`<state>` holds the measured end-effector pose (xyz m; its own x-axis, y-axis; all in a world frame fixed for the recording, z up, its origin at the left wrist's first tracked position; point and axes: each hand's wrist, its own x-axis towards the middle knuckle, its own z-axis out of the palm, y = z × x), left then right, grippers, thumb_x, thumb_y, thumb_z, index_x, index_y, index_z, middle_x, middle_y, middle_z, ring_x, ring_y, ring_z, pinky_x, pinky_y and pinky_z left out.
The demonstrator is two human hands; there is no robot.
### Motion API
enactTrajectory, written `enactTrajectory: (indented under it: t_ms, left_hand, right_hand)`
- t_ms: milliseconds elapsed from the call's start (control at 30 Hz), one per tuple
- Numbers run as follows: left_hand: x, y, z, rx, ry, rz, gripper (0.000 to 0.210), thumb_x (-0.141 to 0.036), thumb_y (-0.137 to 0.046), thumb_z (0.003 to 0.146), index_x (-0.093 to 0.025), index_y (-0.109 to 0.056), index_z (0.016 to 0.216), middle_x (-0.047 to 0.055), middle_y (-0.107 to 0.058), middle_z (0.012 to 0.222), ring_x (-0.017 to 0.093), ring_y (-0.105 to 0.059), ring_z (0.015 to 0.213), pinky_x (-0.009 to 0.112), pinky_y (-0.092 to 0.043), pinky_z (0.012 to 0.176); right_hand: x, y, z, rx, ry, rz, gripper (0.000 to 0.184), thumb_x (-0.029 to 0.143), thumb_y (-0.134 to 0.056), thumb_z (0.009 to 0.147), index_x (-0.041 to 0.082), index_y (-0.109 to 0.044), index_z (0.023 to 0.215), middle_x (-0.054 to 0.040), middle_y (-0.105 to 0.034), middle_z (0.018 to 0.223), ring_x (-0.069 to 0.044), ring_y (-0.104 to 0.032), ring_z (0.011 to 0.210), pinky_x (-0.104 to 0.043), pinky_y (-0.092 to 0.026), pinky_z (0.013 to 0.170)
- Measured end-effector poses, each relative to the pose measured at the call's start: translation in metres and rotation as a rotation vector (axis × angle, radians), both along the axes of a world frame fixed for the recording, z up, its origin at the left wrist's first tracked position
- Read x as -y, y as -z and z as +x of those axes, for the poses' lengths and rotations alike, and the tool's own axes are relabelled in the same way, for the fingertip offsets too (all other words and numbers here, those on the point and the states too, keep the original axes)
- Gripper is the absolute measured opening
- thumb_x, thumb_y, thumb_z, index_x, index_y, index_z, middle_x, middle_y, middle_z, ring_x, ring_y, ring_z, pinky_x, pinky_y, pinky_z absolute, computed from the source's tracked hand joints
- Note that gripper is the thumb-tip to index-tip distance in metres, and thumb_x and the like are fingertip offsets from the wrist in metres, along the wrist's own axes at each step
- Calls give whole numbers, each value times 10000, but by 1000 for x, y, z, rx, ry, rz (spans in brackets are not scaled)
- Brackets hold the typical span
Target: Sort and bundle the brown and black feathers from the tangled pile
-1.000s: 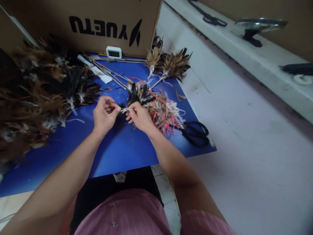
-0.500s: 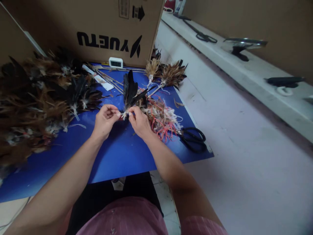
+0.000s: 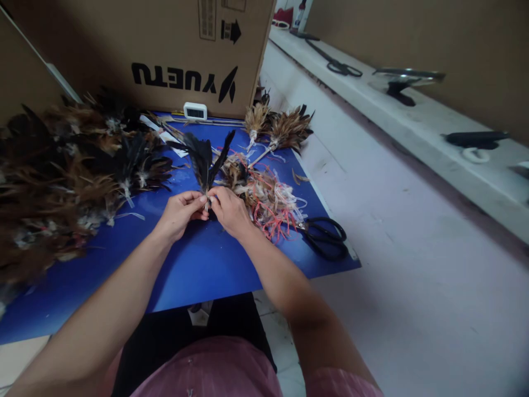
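A bunch of black feathers [image 3: 202, 160] stands fanned out above my fingers, its pale quill ends pointing toward me. My left hand [image 3: 182, 212] is closed, with thumb and fingers pinching the bunch at its base. From the other side my right hand [image 3: 229, 207] pinches at the same spot, fingers closed. Whether it grips the quills or a tie there is hidden. Just beyond my right hand lies a heap of brown and pale feathers [image 3: 264, 190] tangled with red and clear strands [image 3: 281, 220].
Black-handled scissors [image 3: 326, 237] lie at the blue table's [image 3: 198, 275] right side. A large feather pile [image 3: 74, 187] covers the left. Two feather dusters [image 3: 289, 129], a small white digital display [image 3: 195, 111] and a cardboard box [image 3: 165, 44] stand behind. A wall ledge [image 3: 384, 105] runs along the right.
Both hands have moved slightly toward me and closer together at the quill ends. The black feathers have shifted left and spread wider.
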<state>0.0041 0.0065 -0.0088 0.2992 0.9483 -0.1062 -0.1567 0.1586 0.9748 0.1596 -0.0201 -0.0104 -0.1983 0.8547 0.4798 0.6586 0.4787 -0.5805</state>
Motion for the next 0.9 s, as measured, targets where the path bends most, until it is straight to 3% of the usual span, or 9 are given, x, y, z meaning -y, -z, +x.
enactTrajectory:
  t_ms: [167,300,533,900]
  left_hand:
    - [-1,0,1,32,-25,-2,287,-367,-820,638,-145,-654,710,8,-611,608,98,-573,517,223,-532,482]
    - [0,0,0,26,-91,7,319,-371,-812,641,-134,-639,767,42,-686,749,89,-584,561,195,-503,486]
    - [-2,0,-3,38,-280,111,342,-316,-820,601,-147,-583,781,47,-713,715,33,-417,364,173,-308,351]
    - [6,-3,-2,197,-304,16,359,-273,-846,565,-139,-594,784,38,-697,720,23,-437,426,148,-311,392]
  right_hand:
    - [-1,1,0,-73,-7,-16,197,262,-349,967,195,-528,1015,-66,-646,962,-166,-614,932,-296,-464,867]
    - [-5,8,1,-127,23,-4,215,251,-371,951,189,-515,1098,-93,-650,1088,-178,-625,1003,-318,-486,889]
    - [-9,14,3,-135,73,3,211,212,-409,925,195,-506,1112,-105,-655,1092,-196,-645,1010,-364,-508,912]
    - [-8,12,6,-110,72,-7,203,158,-429,897,164,-553,1057,-113,-654,1038,-202,-647,945,-352,-518,873]
